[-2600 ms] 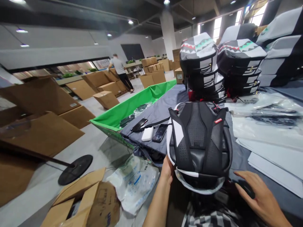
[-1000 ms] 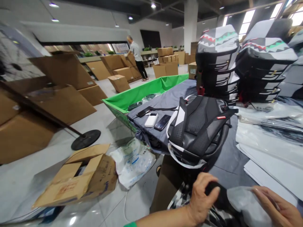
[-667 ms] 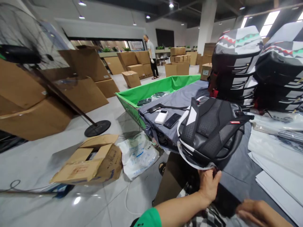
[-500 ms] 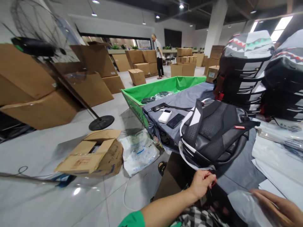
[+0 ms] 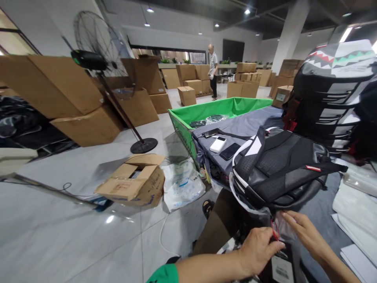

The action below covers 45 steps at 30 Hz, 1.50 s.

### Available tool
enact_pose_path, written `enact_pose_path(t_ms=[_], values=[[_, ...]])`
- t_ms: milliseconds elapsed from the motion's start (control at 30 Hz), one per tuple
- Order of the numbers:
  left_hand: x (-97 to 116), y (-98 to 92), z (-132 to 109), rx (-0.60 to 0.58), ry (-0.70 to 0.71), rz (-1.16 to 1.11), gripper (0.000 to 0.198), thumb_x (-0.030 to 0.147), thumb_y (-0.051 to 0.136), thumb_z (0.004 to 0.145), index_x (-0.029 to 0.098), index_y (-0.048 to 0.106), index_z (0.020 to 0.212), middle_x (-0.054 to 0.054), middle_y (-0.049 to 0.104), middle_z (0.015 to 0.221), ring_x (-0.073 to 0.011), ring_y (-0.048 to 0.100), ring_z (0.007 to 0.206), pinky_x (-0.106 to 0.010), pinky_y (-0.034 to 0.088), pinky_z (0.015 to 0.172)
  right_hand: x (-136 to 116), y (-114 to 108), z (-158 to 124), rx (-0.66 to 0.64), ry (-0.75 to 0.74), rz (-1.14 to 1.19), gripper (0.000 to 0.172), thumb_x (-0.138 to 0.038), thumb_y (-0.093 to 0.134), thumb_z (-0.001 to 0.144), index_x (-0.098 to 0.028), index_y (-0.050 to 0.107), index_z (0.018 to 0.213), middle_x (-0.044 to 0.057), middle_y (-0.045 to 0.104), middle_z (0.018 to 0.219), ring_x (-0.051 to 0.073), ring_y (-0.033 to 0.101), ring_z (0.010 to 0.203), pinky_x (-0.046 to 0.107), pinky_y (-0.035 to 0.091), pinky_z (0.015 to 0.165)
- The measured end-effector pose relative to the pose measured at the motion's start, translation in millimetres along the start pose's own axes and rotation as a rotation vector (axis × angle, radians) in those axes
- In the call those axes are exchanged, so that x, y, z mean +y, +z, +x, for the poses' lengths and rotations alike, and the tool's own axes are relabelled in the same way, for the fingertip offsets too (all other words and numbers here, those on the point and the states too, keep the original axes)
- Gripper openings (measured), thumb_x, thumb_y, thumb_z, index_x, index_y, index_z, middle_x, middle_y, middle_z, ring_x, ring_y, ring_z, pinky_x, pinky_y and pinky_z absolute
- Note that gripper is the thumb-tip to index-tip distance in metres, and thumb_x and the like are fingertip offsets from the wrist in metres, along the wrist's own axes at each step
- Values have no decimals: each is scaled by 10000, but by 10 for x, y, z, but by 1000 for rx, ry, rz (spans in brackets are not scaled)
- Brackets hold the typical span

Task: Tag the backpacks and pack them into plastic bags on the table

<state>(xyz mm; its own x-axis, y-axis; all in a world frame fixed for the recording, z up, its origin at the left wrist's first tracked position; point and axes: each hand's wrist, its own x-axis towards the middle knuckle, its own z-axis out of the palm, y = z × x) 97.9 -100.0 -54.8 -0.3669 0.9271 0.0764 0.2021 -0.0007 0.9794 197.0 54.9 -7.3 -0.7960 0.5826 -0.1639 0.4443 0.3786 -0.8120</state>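
A black backpack (image 5: pixel 282 169) with white trim lies on the grey-covered table, straps upward. At its near edge my left hand (image 5: pixel 259 249) pinches a thin red cord (image 5: pixel 275 231). Below that hand hangs a dark tag with a white barcode label (image 5: pixel 282 269). My right hand (image 5: pixel 304 230) is close by on the right, its fingers closed on a clear plastic bag (image 5: pixel 285 228) against the backpack's lower edge. Part of the plastic is hidden by the fingers.
A white power bank (image 5: pixel 218 144) and a black phone (image 5: pixel 230 151) lie left of the backpack. Stacked backpacks (image 5: pixel 326 98) rise behind; white sheets (image 5: pixel 356 204) lie right. An open carton (image 5: pixel 132 181) and a fan (image 5: pixel 143 145) stand on the floor. A person (image 5: pixel 213 70) stands far back.
My right hand has moved left with the clear plastic, up to the backpack's near edge beside my left hand. The barcode label has come into sight. The view has turned left.
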Motion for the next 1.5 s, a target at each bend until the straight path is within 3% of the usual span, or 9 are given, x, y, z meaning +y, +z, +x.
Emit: enact_pose_path(t_ms=[200,400,533,633,833,1000,1167,1300,1500], values=[[-168,179,-72,18,205,197,111,261,624,850,207,668,764,-95,660,693,-255,625,656,-365,493,716,-138,131,-94,176,-26,-133,448,-611,637,646,-195,677,809,77,735,764,266,682,726,324,535,678],[-118,54,-88,365,-277,-465,422,412,825,705,200,635,1017,-57,715,924,-231,666,887,-346,506,869,-77,185,-40,227,-62,-183,375,-540,554,634,-211,679,762,62,728,684,258,682,636,319,531,612],[-110,162,124,450,-365,-914,563,450,872,612,161,649,1041,-110,729,1101,-276,655,1079,-403,467,1017,-80,147,-12,195,-72,-179,389,-558,574,652,-202,695,751,61,731,688,258,678,631,322,540,617],[-108,262,248,579,-484,-1030,473,338,892,541,148,678,918,-90,743,963,-266,677,980,-414,482,985,-128,114,-16,161,-64,-163,390,-541,599,651,-189,721,764,58,735,694,260,678,640,326,554,628],[-136,296,285,631,-445,-1102,441,202,836,541,147,688,953,-86,757,977,-243,692,909,-377,527,876,-13,-140,-72,-63,-68,-2,610,-720,579,801,-158,781,931,120,780,989,307,731,928,375,600,828],[-117,296,405,684,-642,-959,343,111,752,582,165,671,911,-29,740,834,-187,660,750,-316,519,724,112,-225,-114,342,-234,-229,709,-879,516,765,-220,780,774,104,774,802,253,733,704,309,599,654],[-18,312,459,683,-723,-998,292,159,756,604,199,656,876,27,686,681,-141,583,572,-280,481,599,-276,49,-244,539,-543,-777,499,-542,373,1036,-238,720,845,14,698,744,142,641,545,259,419,487],[-34,321,361,662,-639,-1133,307,254,801,552,194,677,826,17,690,675,-152,607,614,-289,488,637,-426,370,-271,601,-657,-1016,462,-356,314,1080,-221,667,815,12,612,677,143,591,569,278,346,503],[-78,242,310,619,-536,-1177,334,244,829,454,153,738,763,-48,756,787,-197,657,751,-333,506,795,-169,546,-318,594,-762,-1064,404,-229,287,1065,-176,687,1039,88,720,931,209,636,836,317,453,750]])
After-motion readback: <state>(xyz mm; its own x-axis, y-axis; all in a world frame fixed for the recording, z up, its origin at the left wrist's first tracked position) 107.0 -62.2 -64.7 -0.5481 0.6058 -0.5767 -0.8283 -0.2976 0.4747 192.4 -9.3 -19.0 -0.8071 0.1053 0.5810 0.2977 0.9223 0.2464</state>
